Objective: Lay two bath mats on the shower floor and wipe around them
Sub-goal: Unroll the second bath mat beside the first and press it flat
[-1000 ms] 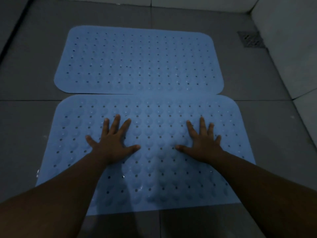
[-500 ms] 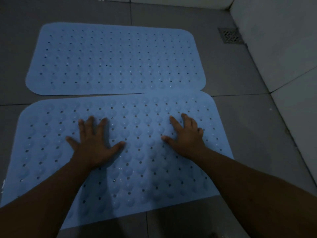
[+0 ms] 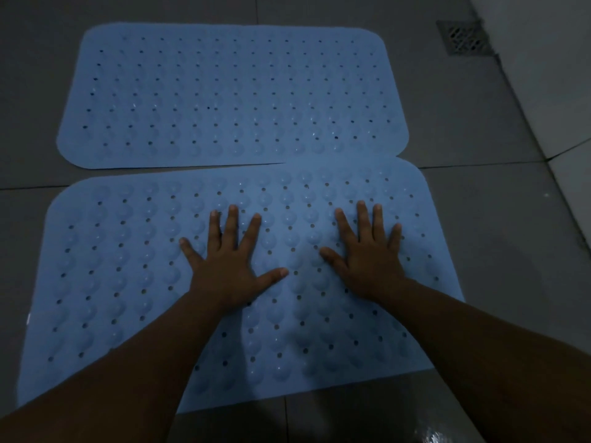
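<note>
Two light blue rubber bath mats with rows of holes and bumps lie flat on the grey tiled shower floor. The far mat lies across the back. The near mat lies in front of it, its far right edge overlapping the far mat slightly. My left hand rests palm down on the middle of the near mat with fingers spread. My right hand lies flat on the mat's right part, fingers apart too. Neither hand holds anything.
A square metal floor drain sits at the far right corner beside the pale tiled wall. Grey floor tiles surround the mats. A wet shine shows on the floor near the bottom edge.
The view shifted, so the mats sit further right in frame than half a second ago. Both hands stay flat on the near mat, the right hand's fingers now more spread.
</note>
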